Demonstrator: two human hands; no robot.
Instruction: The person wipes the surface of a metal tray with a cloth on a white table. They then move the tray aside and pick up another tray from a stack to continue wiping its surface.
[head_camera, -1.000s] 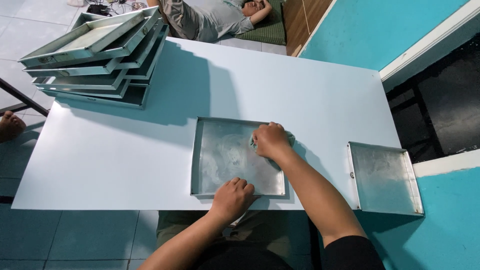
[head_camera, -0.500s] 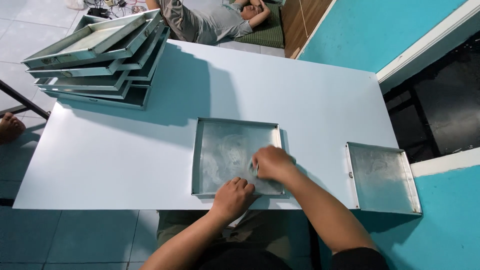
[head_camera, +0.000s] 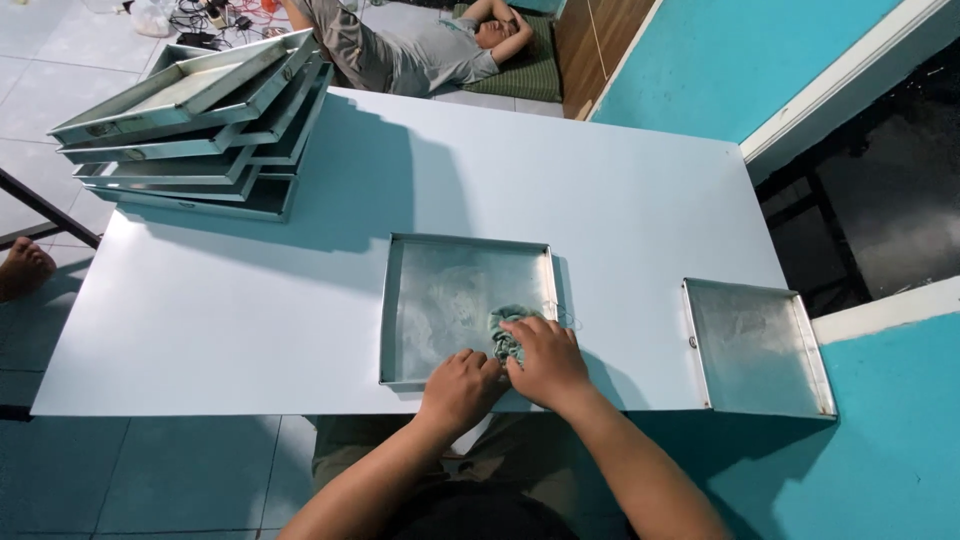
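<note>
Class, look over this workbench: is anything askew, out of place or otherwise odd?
Yes. The stack of metal trays at the table's far left corner sits crookedly, upper trays tilted. A second tray overhangs the table's right edge. Beyond the table, a person lies on the floor.

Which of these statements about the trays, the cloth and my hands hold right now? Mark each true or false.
1. The right hand presses a greenish cloth inside the square metal tray. True.
2. The left hand rests on the stack of trays. False: it is at the near edge of the square metal tray, next to the right hand.
3. A second single tray lies at the table's right end. True.
4. The stack of trays stands at the table's near right corner. False: it stands at the far left corner.
</note>
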